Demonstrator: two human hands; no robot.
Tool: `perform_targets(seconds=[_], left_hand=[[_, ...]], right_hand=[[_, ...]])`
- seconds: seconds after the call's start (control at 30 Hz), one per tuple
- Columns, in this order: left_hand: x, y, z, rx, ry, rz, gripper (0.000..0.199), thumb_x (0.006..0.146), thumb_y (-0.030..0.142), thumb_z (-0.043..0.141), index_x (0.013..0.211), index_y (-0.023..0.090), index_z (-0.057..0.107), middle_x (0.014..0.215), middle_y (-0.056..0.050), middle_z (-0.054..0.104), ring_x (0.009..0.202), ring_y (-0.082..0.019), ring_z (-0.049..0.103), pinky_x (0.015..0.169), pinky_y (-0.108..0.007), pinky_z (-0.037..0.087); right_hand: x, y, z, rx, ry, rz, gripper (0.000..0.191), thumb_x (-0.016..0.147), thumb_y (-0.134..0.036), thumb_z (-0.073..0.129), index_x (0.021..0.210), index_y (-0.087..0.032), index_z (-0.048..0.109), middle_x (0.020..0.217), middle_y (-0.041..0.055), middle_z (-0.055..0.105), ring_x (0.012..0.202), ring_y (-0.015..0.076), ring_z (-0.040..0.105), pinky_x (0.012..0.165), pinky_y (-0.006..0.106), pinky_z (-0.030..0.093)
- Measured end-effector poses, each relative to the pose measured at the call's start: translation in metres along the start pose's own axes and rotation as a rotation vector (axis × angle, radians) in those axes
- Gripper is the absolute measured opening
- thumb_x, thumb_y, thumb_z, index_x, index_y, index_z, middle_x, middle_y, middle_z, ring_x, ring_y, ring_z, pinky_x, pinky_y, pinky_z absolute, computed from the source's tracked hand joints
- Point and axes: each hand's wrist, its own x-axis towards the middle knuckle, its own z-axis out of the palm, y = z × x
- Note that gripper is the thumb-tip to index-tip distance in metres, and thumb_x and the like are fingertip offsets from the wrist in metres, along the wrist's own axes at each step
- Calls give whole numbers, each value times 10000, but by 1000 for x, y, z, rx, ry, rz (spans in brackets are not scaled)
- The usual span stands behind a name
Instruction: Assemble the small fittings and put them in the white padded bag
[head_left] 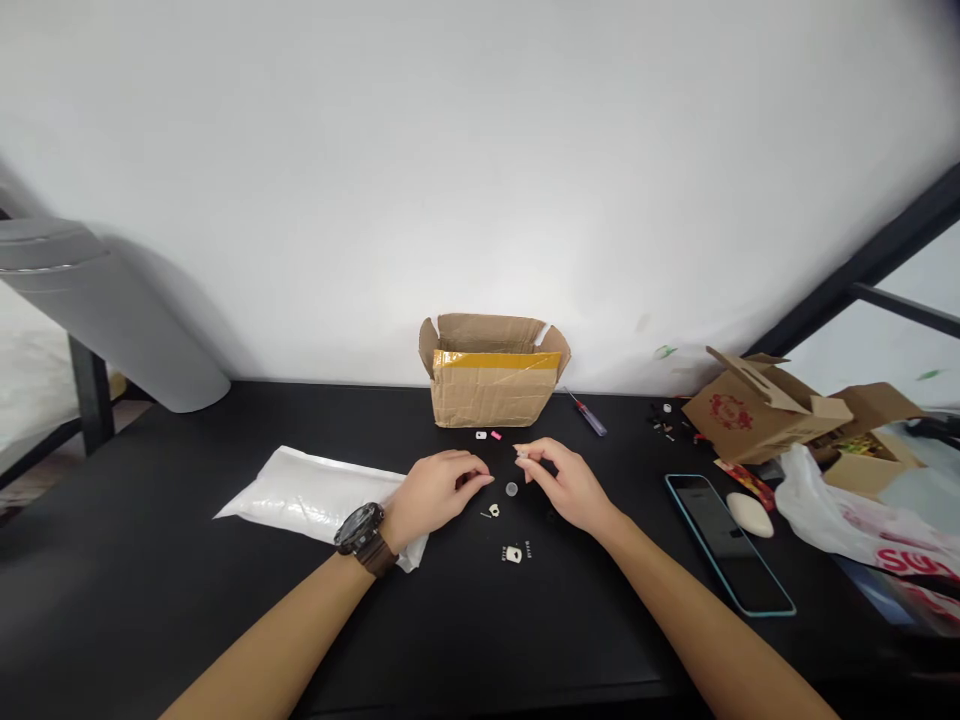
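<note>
Right hand (571, 486) pinches a small whitish part (521, 455) in front of cardboard box (495, 398); left hand (429, 494), also in front, fingertips narrowed, contents I cannot tell.

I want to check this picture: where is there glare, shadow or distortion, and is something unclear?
Head view: small glints on the white packet; a soft shadow on the wall beside the grey cylinder, whose lean suggests wide-angle distortion; the piece in the right hand is too small to identify.
</note>
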Motion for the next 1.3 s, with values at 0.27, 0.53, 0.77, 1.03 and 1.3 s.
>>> perform_targets(seconds=[0.27, 0.53, 0.77, 1.03, 1.3], left_hand=[[0, 0, 0, -1, -3, -25, 232, 1018, 398, 545, 976, 283, 742, 933, 18, 739, 864, -169, 666, 770, -270, 473], [0, -1, 0, 2, -14, -31, 231, 1015, 394, 546, 988, 283, 746, 912, 9, 727, 854, -174, 656, 763, -273, 473], [1, -1, 0, 7, -35, -35, 216, 1019, 388, 547, 972, 291, 735, 906, 26, 711, 867, -166, 647, 755, -269, 453], [0, -2, 1, 18, -47, -37, 207, 1018, 394, 555, 967, 291, 727, 879, 27, 688, 846, -163, 629, 748, -268, 439], [0, 0, 0, 20, -50, -38, 209, 1018, 384, 559, 970, 278, 733, 883, 24, 690, 845, -159, 631, 735, -262, 437]], right_hand=[[0, -1, 0, -27, -21, -3, 213, 1059, -385, 493, 1129, -260, 649, 815, 0, 700, 861, 204, 677, 878, 356, 504], [1, -2, -3, -76, -22, -16, 239, 1079, -372, 442, 991, -252, 628, 849, 9, 722, 898, 211, 677, 915, 381, 474], [4, 8, 3, -20, -132, 47, 205, 1048, -388, 527, 1110, -258, 673, 878, 3, 735, 876, 202, 678, 856, 352, 506], [5, 8, 2, -43, -197, 13, 166, 1027, -351, 575, 1074, -270, 712, 1031, 15, 760, 958, 208, 672, 915, 374, 495], [4, 9, 3, -53, -210, 26, 186, 1021, -378, 582, 1084, -264, 715, 1020, 21, 760, 953, 208, 665, 919, 373, 493]])
